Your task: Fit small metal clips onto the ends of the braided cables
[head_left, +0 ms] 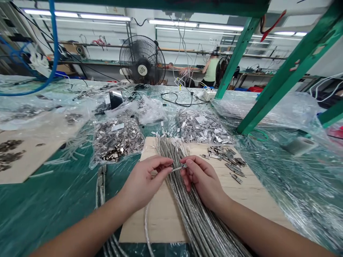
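Note:
My left hand (144, 182) pinches a thin, silvery braided cable (176, 169) close to its end. At that end, my right hand (205, 180) grips a small metal connector piece (184, 166) between thumb and fingers. Cable and connector meet there, but I cannot tell how far one sits in the other. Both hands are above a thick bundle of similar cables (187, 207), which runs across a pale wooden board (163, 225). Loose metal connector shells (227, 157) lie on the board to the right. Another group of cables (101, 185) with metal ends lies left of the board.
Behind the board are two plastic bags of metal parts, a left bag (118, 137) and a right bag (205, 125). A second board (24, 167) with small pieces lies far left. Green frame posts (281, 75) slant at right. A fan (143, 60) and a person (211, 69) are farther back.

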The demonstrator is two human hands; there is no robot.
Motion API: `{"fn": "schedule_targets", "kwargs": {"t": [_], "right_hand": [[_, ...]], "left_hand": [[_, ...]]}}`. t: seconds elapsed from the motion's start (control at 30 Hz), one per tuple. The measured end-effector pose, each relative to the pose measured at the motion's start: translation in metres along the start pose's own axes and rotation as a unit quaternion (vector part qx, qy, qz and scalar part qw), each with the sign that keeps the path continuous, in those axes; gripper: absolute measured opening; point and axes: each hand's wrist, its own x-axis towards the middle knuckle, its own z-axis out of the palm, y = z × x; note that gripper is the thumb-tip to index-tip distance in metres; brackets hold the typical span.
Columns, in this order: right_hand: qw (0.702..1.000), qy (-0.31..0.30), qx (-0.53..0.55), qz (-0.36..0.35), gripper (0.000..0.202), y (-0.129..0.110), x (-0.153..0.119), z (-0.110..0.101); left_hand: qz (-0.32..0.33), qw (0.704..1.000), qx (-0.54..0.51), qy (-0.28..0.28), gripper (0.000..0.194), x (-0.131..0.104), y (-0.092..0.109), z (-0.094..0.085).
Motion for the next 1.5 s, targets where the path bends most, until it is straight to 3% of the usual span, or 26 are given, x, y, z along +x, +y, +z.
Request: {"fn": "schedule_targets", "kwargs": {"t": [0.07,0.23,0.4,0.63,0.8,0.93,1.1,1.27,1.5], "right_hand": [[1.000,-0.002,-0.002,-0.007,0.024,-0.001,0.000,0.000],[1.000,-0.012,-0.003,-0.001,0.024,-0.002,-0.001,0.000],[1.000,-0.014,0.001,-0.004,0.024,-0.001,0.000,-0.002],[0.999,-0.037,0.018,-0.018,0.022,0.001,0.004,-0.003],[0.999,-0.039,0.015,-0.025,0.017,0.002,0.003,-0.004],[0.998,-0.040,-0.021,-0.042,0.017,0.002,0.000,-0.004],[0.994,-0.049,-0.078,-0.063,0.018,0.004,-0.006,-0.002],[0.979,-0.032,-0.156,-0.124,0.016,0.007,-0.014,-0.003],[0.934,-0.048,-0.258,-0.242,0.021,0.012,-0.025,-0.008]], "left_hand": [[-0.014,1.000,-0.019,-0.003,0.020,0.000,-0.001,0.003],[-0.120,0.981,-0.152,-0.012,0.027,0.006,-0.001,0.005],[-0.151,0.966,-0.204,-0.053,0.028,0.008,-0.001,0.009],[-0.167,0.963,-0.202,-0.060,0.026,0.008,-0.003,0.006],[-0.092,0.974,-0.205,0.024,0.023,0.006,0.000,0.001],[0.036,0.992,-0.075,0.093,0.018,-0.001,0.002,-0.001],[0.168,0.981,0.053,0.079,0.017,-0.008,0.005,-0.003],[0.185,0.978,0.034,0.088,0.016,-0.008,0.009,-0.007],[0.222,0.967,0.045,0.115,0.021,-0.012,0.018,-0.014]]}}
